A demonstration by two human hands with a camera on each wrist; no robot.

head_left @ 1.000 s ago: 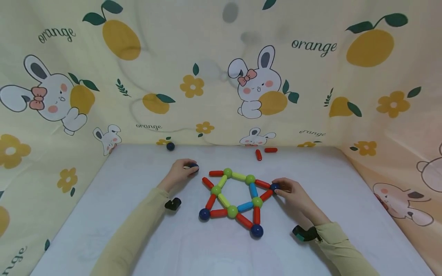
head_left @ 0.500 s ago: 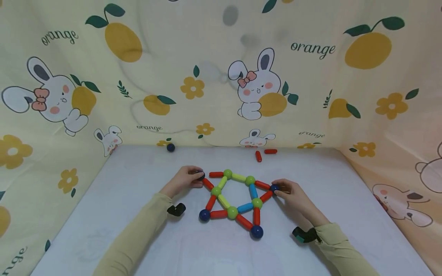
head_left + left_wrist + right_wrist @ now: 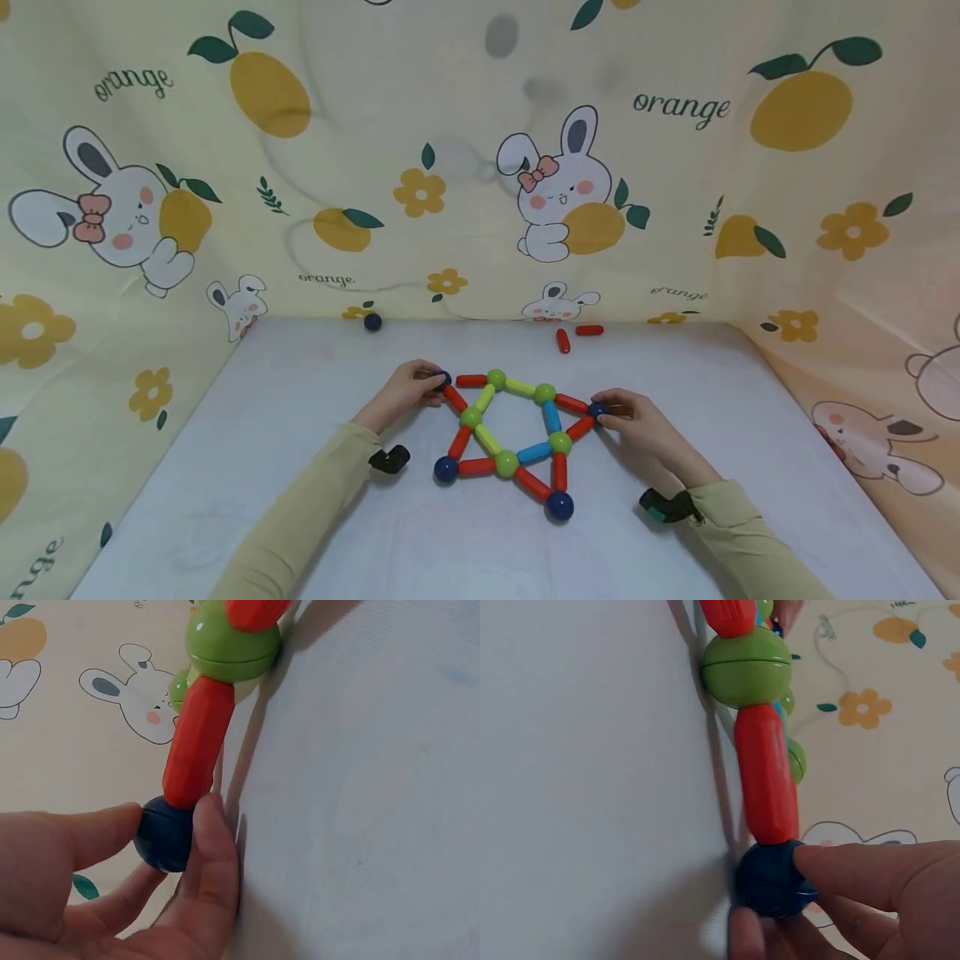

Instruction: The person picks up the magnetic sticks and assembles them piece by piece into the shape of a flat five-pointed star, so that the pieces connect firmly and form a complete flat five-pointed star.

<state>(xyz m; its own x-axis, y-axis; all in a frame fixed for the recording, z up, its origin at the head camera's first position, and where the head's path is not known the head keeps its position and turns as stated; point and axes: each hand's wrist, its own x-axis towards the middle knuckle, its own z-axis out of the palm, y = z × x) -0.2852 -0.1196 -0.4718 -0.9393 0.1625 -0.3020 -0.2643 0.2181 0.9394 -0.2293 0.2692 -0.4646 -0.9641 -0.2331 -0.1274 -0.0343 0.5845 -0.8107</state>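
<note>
A flat star-like frame of rods and balls lies on the table. Green balls point(image 3: 507, 463), light green rods point(image 3: 520, 387) and blue rods point(image 3: 535, 453) form its inner ring; red rods point(image 3: 532, 483) point outward. My left hand point(image 3: 405, 393) pinches a dark blue ball point(image 3: 166, 838) between thumb and fingers, against the end of a red rod point(image 3: 199, 742). Whether this ball also touches the upper red rod point(image 3: 472, 381) is hard to tell. At the right tip, my right hand point(image 3: 641, 425) pinches another dark blue ball point(image 3: 774, 881), where two red rods meet.
Dark blue balls point(image 3: 446, 469) join red rods at the frame's two near tips. A loose dark blue ball point(image 3: 372, 322) lies at the table's back left. Two loose red rods point(image 3: 563, 341) lie at the back, right of centre. A printed cloth point(image 3: 465, 183) hangs behind.
My left hand has moved right and slightly nearer, bringing its dark blue ball onto the free end of a red rod. My right hand has stayed on its ball.
</note>
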